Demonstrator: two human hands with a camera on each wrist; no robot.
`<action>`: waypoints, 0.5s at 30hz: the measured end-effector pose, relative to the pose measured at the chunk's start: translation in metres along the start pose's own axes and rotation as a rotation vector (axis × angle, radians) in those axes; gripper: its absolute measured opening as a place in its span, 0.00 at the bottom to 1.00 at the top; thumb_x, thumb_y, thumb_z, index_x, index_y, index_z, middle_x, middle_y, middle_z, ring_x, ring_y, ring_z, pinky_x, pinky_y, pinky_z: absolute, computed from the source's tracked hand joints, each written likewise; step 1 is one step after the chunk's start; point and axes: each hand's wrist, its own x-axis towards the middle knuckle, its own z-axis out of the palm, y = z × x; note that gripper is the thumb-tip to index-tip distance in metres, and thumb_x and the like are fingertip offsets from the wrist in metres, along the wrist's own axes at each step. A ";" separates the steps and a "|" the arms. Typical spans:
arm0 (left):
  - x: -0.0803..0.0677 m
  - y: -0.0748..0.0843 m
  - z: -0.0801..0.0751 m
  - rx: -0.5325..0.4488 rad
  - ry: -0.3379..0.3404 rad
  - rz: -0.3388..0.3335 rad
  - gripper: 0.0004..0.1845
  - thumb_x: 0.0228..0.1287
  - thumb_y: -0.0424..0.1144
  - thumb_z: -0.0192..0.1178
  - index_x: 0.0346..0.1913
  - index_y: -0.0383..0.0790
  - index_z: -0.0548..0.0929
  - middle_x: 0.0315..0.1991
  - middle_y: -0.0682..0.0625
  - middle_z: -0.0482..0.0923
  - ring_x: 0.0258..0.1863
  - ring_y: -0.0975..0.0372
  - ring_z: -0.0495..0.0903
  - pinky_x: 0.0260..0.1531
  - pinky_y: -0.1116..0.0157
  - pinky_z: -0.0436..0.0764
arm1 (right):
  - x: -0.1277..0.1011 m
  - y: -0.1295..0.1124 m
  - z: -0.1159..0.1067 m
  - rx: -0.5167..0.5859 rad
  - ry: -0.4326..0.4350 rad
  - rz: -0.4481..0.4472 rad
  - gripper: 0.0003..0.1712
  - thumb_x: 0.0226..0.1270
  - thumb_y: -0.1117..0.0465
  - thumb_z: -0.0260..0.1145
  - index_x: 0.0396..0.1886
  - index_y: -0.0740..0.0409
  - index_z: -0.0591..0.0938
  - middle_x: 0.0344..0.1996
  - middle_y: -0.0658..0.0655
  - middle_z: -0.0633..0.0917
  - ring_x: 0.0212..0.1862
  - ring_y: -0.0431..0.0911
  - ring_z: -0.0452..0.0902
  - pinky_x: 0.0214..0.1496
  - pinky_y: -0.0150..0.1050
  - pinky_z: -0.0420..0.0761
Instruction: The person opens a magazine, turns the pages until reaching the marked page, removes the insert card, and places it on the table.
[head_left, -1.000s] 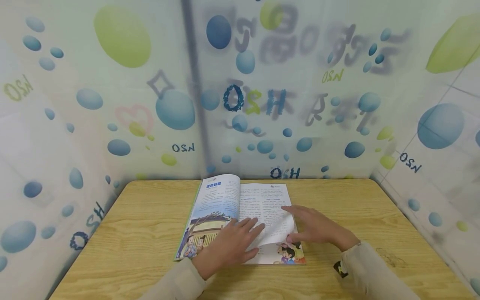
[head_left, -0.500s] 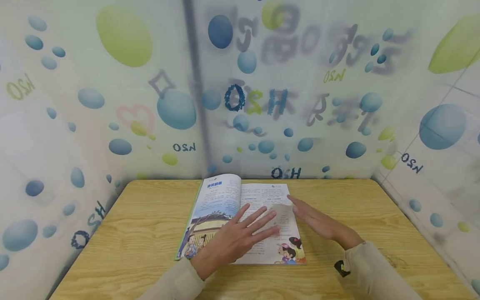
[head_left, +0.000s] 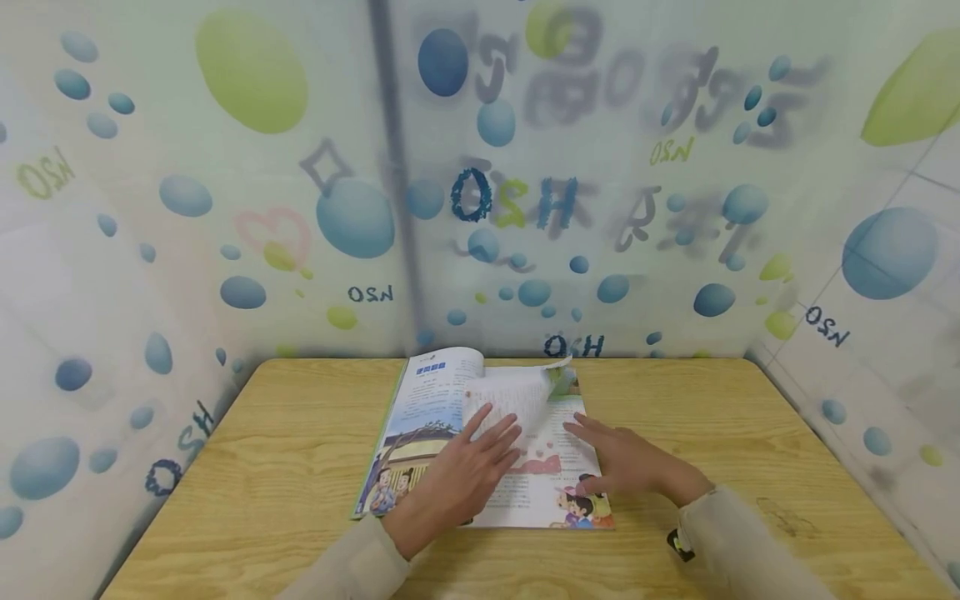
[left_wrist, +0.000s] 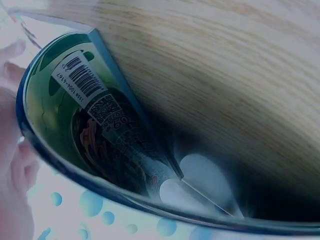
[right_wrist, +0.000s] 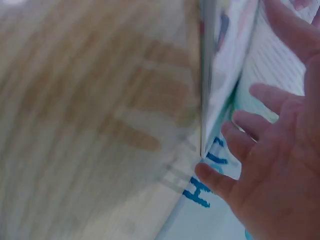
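Observation:
An illustrated children's book [head_left: 420,433] lies open on the wooden table [head_left: 285,467]. One page [head_left: 517,396] stands curled up over the middle, partway between right and left. My left hand [head_left: 483,442] has straight fingers against that lifted page. My right hand [head_left: 603,454] rests flat on the right-hand page below it, fingers spread. In the left wrist view the book's green back cover [left_wrist: 90,100] with a barcode bows up off the table [left_wrist: 225,75]. The right wrist view shows my right hand's fingers [right_wrist: 250,125] beside the book's edge [right_wrist: 207,100].
Translucent walls [head_left: 600,208] printed with blue and green bubbles close the table on the back, left and right. Bare wood shows on both sides of the book. A small dark tag [head_left: 678,543] sits at my right sleeve cuff.
The right hand let go of the page's lower corner and came down flat on the page beneath. The page rose and curled leftward, with my left fingers following it up.

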 end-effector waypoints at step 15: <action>-0.001 0.002 -0.001 0.011 -0.072 -0.092 0.23 0.67 0.60 0.55 0.55 0.51 0.85 0.68 0.52 0.72 0.73 0.55 0.62 0.71 0.42 0.53 | -0.001 -0.007 0.002 -0.036 -0.069 -0.024 0.51 0.57 0.40 0.74 0.75 0.58 0.66 0.74 0.68 0.61 0.72 0.67 0.59 0.66 0.68 0.63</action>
